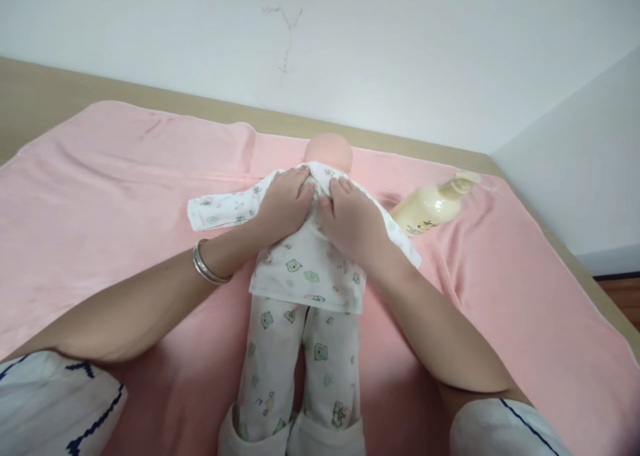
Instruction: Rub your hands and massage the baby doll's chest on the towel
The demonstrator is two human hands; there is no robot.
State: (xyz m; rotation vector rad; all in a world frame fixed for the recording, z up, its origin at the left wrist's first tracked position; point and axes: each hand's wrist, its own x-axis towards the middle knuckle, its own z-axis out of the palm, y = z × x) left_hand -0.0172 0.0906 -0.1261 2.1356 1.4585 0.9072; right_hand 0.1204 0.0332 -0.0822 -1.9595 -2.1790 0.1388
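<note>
A baby doll lies on a pink blanket (125,169), its bare round head (329,152) at the far end. It wears a white top (305,269) printed with small green bears, and matching trousers (327,349) with turned-up cuffs. Across the upper part of the top rests my left hand (284,204), flat with the thumb apart, near the neckline. My right hand (354,221) lies flat opposite it, fingers stretched over the cloth. One sleeve (220,209) is spread out to the left; the other is partly hidden under my right arm. Which way the doll faces, I cannot tell.
A pale yellow pump bottle (425,209) lies on its side just right of the doll. The blanket covers most of a wooden table (40,86), whose back edge meets a cracked white wall (400,56). Another wall stands at the right.
</note>
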